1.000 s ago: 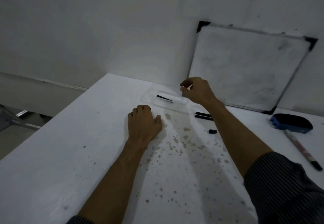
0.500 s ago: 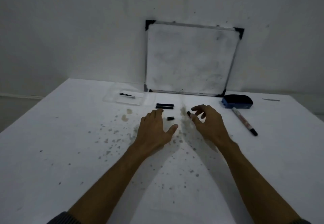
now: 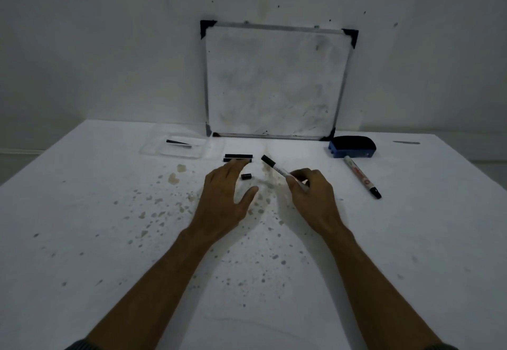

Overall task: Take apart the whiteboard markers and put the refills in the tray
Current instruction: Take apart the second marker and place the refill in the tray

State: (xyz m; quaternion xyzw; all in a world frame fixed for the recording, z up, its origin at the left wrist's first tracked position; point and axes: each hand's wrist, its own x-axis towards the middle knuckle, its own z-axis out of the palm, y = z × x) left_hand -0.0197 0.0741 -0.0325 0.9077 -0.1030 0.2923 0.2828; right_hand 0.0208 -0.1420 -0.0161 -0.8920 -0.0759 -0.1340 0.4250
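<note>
My right hand (image 3: 312,196) grips a white marker (image 3: 275,168) with a black cap, its capped end pointing up and to the left. My left hand (image 3: 225,198) lies open, palm down, on the table just left of it, holding nothing. A small black end piece (image 3: 246,176) sits between the two hands. Two black tube parts (image 3: 238,157) lie side by side beyond my left fingertips. A clear plastic tray (image 3: 153,149) at the back left holds one thin black refill (image 3: 178,143). A second whole marker (image 3: 361,176) lies to the right.
A small whiteboard (image 3: 277,81) leans on the wall at the back of the white table (image 3: 82,240). A blue eraser (image 3: 352,146) sits at its right foot. Brown stains dot the middle of the table. A thin grey strip (image 3: 406,142) lies far right.
My right hand has left the tray, come back to the table's middle and picked up a marker. The view has swung right, centring the whiteboard. My left hand stays flat and open.
</note>
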